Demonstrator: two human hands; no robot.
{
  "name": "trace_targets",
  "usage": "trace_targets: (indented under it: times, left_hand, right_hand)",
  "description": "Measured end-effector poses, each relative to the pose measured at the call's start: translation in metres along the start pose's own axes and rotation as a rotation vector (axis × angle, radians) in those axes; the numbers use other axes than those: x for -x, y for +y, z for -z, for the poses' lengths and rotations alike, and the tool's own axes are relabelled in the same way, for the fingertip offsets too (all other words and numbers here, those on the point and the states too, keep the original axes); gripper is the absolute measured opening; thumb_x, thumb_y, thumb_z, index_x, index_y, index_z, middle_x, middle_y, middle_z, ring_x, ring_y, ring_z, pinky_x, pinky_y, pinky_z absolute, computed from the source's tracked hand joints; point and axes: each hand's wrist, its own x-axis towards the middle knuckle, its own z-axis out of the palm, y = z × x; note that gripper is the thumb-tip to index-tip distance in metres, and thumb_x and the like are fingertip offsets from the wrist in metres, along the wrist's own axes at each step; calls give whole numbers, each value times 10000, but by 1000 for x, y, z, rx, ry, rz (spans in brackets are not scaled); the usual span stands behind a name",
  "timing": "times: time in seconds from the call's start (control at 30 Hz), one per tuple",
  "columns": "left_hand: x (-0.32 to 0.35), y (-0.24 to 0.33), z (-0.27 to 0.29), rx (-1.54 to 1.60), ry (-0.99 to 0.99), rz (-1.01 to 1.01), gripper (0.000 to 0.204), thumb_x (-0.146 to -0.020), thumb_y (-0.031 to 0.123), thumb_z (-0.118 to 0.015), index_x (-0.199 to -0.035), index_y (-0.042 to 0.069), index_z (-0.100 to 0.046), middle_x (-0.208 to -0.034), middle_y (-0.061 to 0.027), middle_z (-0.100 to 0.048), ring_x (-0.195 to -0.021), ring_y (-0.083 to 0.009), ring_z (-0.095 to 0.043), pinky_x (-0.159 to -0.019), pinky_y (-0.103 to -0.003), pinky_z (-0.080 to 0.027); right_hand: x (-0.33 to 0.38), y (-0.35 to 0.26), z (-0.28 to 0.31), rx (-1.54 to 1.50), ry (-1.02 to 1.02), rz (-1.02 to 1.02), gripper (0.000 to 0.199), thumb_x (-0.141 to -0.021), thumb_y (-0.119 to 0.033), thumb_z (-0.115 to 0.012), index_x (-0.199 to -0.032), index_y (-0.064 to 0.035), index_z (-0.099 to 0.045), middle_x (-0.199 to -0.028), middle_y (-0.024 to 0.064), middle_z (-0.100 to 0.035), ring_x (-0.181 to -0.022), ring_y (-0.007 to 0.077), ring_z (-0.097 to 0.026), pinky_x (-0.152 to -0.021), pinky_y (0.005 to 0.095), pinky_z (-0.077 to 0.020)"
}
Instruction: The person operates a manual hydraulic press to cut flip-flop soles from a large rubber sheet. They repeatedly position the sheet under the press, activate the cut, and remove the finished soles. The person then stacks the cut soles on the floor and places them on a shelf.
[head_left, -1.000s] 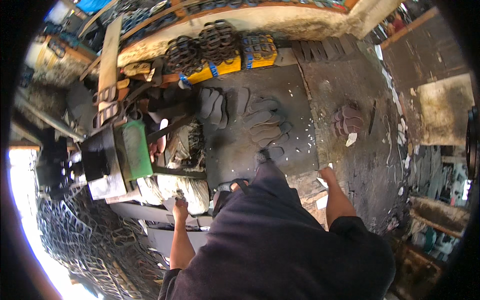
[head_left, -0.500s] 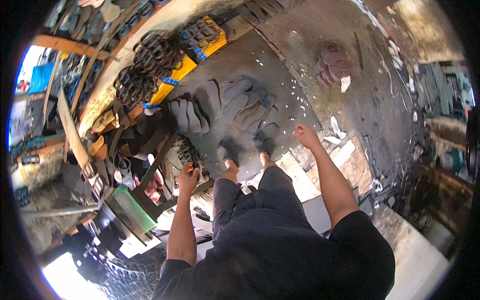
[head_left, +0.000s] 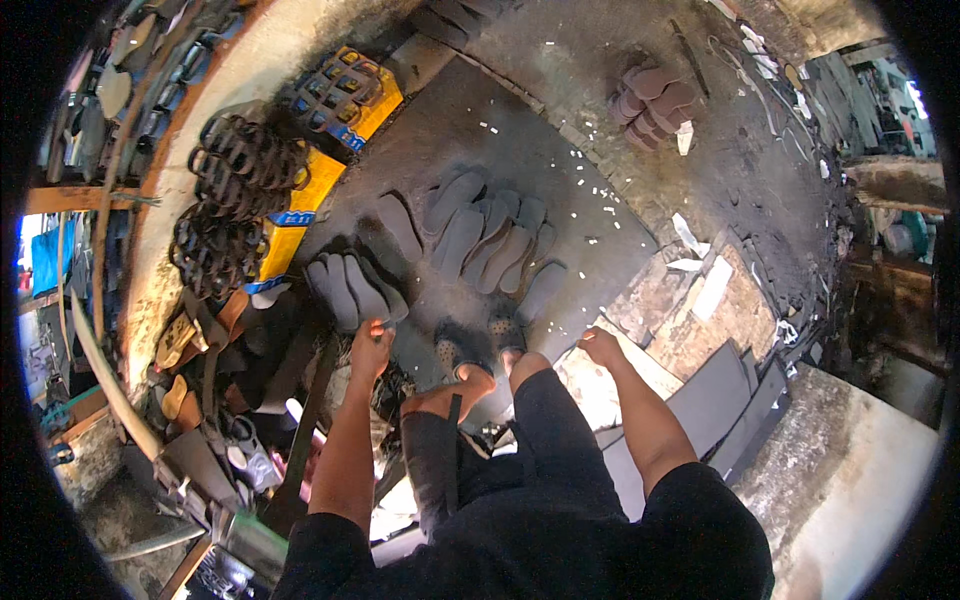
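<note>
My left hand (head_left: pixel 371 346) is held low with its fingers curled in, and no object shows in it. In the picture it overlaps the near end of a row of grey shoe soles (head_left: pixel 344 288); I cannot tell whether it touches them. My right hand (head_left: pixel 601 346) hangs over the right side, loosely closed, with nothing visible in it. A larger spread of grey soles (head_left: pixel 462 237) lies on the dark mat (head_left: pixel 420 110) beyond my feet. One single sole (head_left: pixel 541 292) rests apart, close to my right foot.
Dark sandal straps (head_left: pixel 235 165) are heaped on yellow and blue boxes (head_left: pixel 318 180) at the left. Brownish soles (head_left: pixel 655 100) lie in a pile at far right. Stained boards (head_left: pixel 690 300) and dark sheets (head_left: pixel 700 400) are on the right; scraps and a long curved wooden piece (head_left: pixel 115 385) crowd the left.
The view has shifted, and the soles and boxes now appear larger and farther left. My knees are more bent. My left hand has come beside the left row of soles; my right hand's fingers have curled in more.
</note>
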Motion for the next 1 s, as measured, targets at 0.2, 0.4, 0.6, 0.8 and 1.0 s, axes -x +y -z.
trace_targets:
  times: [0.2,0.4,0.6,0.8,1.0]
  left_hand:
    - [-170,-2,-140,-16,-74,-163,614,-926,381,-741,-1397,34,-554,-1315,-230,-641,-1204,-378,-631,-1009,-469,-501]
    - [-288,-31,-277,-139,69,-235,894,-853,571,-763,-1524,80,-435,-1524,-249,-450,-1386,-426,-471,-1126,-509,-410]
    - [-300,-31,-285,-49,47,-99,1166,-694,758,-788,-1579,125,-367,-1557,-255,-399,-1434,-424,-418,-1173,-548,-340]
    - [-258,12,-335,-9,46,-19,1265,-668,831,-752,-1572,44,-350,-1560,-296,-369,-1445,-472,-376,-1175,-567,-319]
    - [-250,53,-372,471,-103,50,1008,-950,754,-507,-1604,27,-263,-1596,-300,-323,-1470,-462,-344,-1185,-542,-306]
  right_hand:
    - [-177,22,-117,90,-42,124,522,-882,-524,-703,-1018,-23,-752,-1095,239,-728,-1057,340,-712,-886,451,-562]
    - [-332,58,-224,-325,266,-426,872,-817,-634,-748,-1194,145,-643,-972,284,-719,-1051,376,-705,-958,426,-522]
    - [-321,65,-221,-729,611,-75,673,-825,-421,-865,-1216,77,-639,-1163,217,-711,-1104,316,-666,-968,431,-488]
    - [-301,-32,-75,-858,616,240,555,-910,-486,-768,-1055,38,-655,-1019,163,-713,-929,241,-651,-805,420,-502]
    - [-336,-98,-147,-416,736,163,932,-843,-606,-769,-1423,39,-426,-1424,277,-462,-1341,483,-414,-1135,545,-348]
